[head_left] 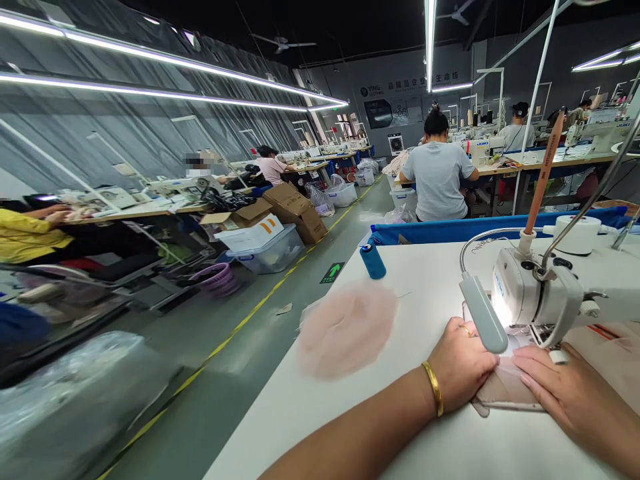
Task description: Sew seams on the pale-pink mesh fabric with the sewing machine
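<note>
Rows of sewing stations fill the workshop under long strip lights (200, 63), with a yellow floor line (241, 327) running away along the aisle on the left. On the far side of the near white table (420, 287), a person in a grey shirt (439, 179) sits facing away. At the right of that table stands a white sewing machine (515, 287) with a grey lamp (483, 313). Just below its needle area lies a pale pink fabric piece (507, 388), touched from both sides: the left hand (463, 363) rests on it partly curled, and whether it pinches the cloth I cannot tell; the right hand (570, 383) lies flat, fingers extended. Farther left sit a sheer pink cloth (347, 330) and, beyond it, a blue thread spool (373, 261).
</note>
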A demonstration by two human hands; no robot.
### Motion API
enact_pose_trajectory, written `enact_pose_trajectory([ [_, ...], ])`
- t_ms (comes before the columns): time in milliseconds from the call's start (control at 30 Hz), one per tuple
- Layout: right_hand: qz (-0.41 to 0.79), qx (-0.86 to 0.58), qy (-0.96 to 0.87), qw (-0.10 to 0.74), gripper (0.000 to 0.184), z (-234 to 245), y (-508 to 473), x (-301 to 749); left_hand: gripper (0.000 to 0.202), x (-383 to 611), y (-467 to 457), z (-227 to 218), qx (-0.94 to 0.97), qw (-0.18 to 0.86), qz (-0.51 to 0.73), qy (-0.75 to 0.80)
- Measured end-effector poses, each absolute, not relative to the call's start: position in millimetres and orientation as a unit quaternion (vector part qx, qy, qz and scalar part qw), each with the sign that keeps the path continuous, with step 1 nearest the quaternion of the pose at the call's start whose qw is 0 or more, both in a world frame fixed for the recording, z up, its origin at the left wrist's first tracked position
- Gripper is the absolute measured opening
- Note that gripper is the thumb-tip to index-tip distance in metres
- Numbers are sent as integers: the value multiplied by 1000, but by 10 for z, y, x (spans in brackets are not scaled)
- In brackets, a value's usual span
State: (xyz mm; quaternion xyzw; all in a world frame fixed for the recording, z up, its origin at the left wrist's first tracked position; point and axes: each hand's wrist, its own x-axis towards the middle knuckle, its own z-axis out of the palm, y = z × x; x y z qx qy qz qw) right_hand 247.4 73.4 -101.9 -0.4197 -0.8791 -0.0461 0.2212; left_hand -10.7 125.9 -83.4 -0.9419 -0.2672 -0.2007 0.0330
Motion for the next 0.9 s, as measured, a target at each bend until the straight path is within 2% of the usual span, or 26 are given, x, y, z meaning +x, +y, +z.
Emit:
enact_pose_trajectory([
  [333,-123,-455,-856,213,40,-1072,765,2503,16,-118,1287,-759,-936,-23,-182,-300],
  [467,-107,-444,-859,231,37,-1070,768,2508,31,-107,1319,-724,-925,-55,-159,-341],
  [633,-81,-432,-860,259,35,-1126,722,2544,47,-80,1310,-700,-919,16,-145,-366],
  [767,-57,-383,-879,279,40,-1131,643,2553,39,-86,1152,-584,-924,68,-152,-345],
  [900,-48,-342,-892,293,45,-1074,608,2478,44,-135,962,-470,-949,-24,-124,-288],
])
